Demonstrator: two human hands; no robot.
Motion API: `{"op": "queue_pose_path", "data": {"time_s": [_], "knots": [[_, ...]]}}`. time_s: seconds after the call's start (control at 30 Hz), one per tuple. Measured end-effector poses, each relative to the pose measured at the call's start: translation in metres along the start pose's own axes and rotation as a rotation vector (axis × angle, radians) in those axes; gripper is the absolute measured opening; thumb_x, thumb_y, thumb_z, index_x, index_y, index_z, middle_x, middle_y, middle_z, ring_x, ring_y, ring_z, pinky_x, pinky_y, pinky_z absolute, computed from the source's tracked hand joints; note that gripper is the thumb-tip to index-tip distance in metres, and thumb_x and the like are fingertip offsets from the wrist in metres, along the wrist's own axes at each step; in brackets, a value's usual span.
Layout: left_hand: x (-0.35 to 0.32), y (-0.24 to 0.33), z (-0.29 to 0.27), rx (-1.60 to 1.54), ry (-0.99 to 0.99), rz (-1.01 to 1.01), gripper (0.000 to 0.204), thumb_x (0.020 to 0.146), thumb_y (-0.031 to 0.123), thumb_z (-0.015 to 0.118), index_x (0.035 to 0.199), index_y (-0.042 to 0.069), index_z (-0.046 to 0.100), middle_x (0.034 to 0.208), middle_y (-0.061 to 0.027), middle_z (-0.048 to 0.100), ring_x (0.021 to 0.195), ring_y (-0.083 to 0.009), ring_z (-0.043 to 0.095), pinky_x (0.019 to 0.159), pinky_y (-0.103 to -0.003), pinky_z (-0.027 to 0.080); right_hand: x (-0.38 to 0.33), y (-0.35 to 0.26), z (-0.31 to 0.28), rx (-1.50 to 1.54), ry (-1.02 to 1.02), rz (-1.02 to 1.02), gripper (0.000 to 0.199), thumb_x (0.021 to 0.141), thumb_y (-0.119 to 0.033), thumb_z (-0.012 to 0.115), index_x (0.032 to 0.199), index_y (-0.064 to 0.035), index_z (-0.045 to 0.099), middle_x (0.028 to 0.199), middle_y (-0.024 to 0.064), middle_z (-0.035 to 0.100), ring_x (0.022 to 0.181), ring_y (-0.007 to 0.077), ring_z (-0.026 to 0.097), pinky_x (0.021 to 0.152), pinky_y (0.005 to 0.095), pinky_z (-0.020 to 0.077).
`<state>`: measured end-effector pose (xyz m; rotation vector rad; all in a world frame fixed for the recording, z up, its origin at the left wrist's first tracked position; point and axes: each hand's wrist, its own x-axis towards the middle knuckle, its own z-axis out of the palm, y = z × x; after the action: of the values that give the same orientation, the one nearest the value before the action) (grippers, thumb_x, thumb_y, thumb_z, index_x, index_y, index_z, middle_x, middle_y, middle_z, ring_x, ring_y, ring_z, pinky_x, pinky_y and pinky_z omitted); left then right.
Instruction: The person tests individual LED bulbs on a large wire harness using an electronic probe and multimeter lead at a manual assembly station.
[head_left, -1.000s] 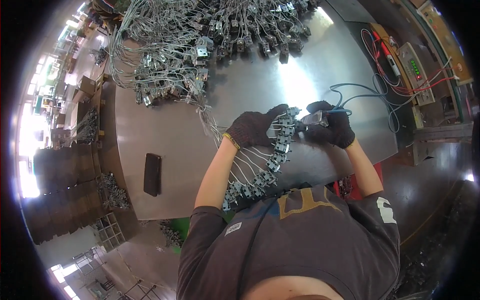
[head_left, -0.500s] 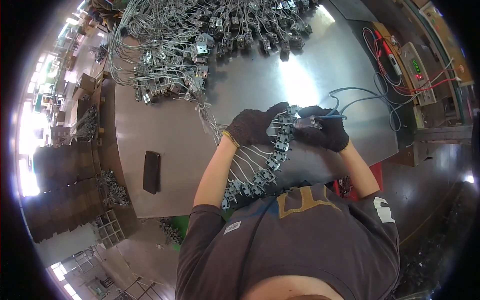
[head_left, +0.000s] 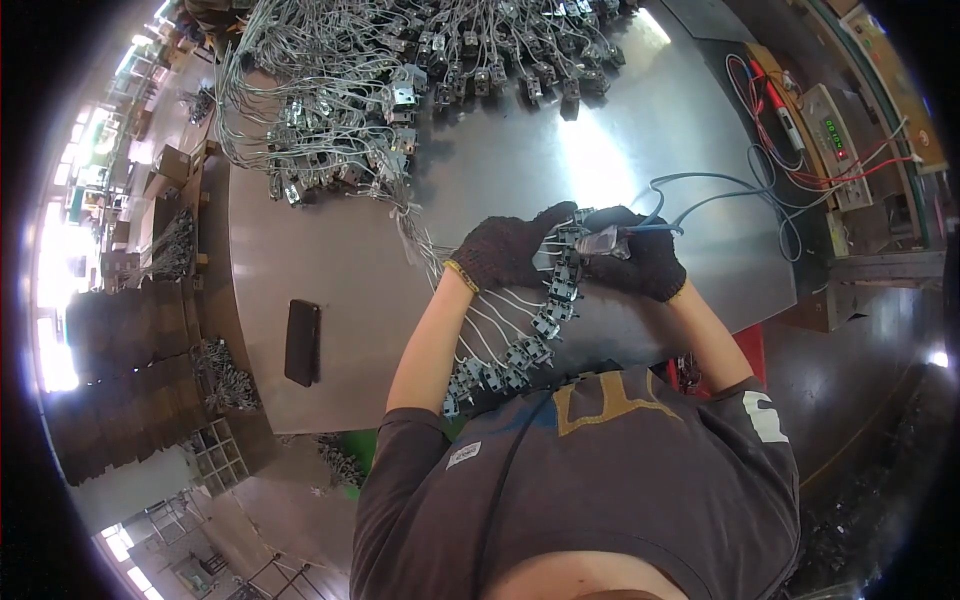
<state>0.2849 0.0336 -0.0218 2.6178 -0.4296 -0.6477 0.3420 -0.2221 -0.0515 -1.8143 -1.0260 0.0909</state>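
A curved row of small grey metal-and-plastic switch-like parts [head_left: 547, 318], each with a white wire, runs from between my hands down toward my shirt. My left hand [head_left: 500, 252], in a dark knitted glove, is closed on the row's upper end and its wires. Also gloved, my right hand [head_left: 645, 262] grips a clear-wrapped connector [head_left: 603, 243] with blue-grey cables trailing right. The connector's tip meets the row of parts; whether it is plugged in is hidden. The white wires [head_left: 425, 240] lead back to a bundle on the metal table.
A large heap of wired parts [head_left: 340, 110] covers the table's far left. A black phone-like object [head_left: 302, 342] lies at left. On the right stand a meter with a lit display [head_left: 838, 145], red test leads [head_left: 772, 95] and looped blue-grey cables [head_left: 745, 188].
My right hand, with the connector, has shifted slightly left and down against the row of parts. My left hand stays almost where it was. The meter's display reading differs.
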Motion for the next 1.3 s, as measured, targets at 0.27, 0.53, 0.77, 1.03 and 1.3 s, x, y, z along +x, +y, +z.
{"op": "queue_pose_path", "data": {"time_s": [0.27, 0.53, 0.77, 1.03, 1.3], "knots": [[-0.002, -0.001, 0.001, -0.008, 0.015, 0.020, 0.113, 0.075, 0.033, 0.085, 0.168, 0.021, 0.020, 0.091, -0.0264, 0.074, 0.085, -0.0460, 0.073, 0.078, -0.054, 0.058, 0.005, 0.003, -0.002, -0.024, -0.043, 0.067, 0.055, 0.084, -0.043, 0.088, 0.121, -0.0056, 0.072, 0.102, 0.0110, 0.078, 0.087, 0.0221, 0.076, 0.080, 0.0353, 0.0593], [-0.002, -0.003, 0.003, 0.009, 0.054, 0.049, 0.116, 0.074, 0.035, 0.086, 0.168, 0.023, 0.019, 0.089, -0.0258, 0.074, 0.083, -0.0453, 0.073, 0.076, -0.054, 0.058, 0.012, -0.013, -0.013, -0.120, -0.132, 0.105, 0.048, 0.089, -0.039, 0.083, 0.121, -0.0058, 0.071, 0.101, 0.0098, 0.079, 0.087, 0.0213, 0.076, 0.082, 0.0351, 0.0592], [-0.002, 0.000, -0.001, 0.005, 0.000, 0.016, 0.118, 0.073, 0.041, 0.086, 0.168, 0.023, 0.020, 0.092, -0.0254, 0.074, 0.085, -0.0448, 0.074, 0.077, -0.052, 0.059, 0.012, -0.023, -0.006, 0.140, -0.137, 0.182, 0.041, 0.093, -0.038, 0.078, 0.118, -0.0062, 0.072, 0.093, 0.0116, 0.078, 0.081, 0.0248, 0.075, 0.077, 0.0356, 0.0585], [0.001, -0.002, 0.000, 0.034, -0.020, 0.002, 0.118, 0.075, 0.048, 0.085, 0.168, 0.021, 0.018, 0.098, -0.0259, 0.075, 0.087, -0.0453, 0.074, 0.078, -0.053, 0.059, 0.017, -0.024, 0.002, -0.051, -0.187, 0.124, 0.041, 0.088, -0.033, 0.083, 0.114, -0.0027, 0.077, 0.107, 0.0131, 0.078, 0.088, 0.0246, 0.076, 0.079, 0.0368, 0.0601], [-0.002, 0.001, -0.001, -0.005, 0.020, -0.006, 0.111, 0.072, 0.044, 0.088, 0.162, 0.027, 0.025, 0.097, -0.0253, 0.074, 0.092, -0.0466, 0.074, 0.083, -0.054, 0.059, 0.019, -0.018, 0.003, -0.125, -0.150, 0.075, 0.050, 0.085, -0.044, 0.083, 0.118, -0.0059, 0.074, 0.101, 0.0139, 0.077, 0.085, 0.0281, 0.074, 0.076, 0.0383, 0.0582]]}}
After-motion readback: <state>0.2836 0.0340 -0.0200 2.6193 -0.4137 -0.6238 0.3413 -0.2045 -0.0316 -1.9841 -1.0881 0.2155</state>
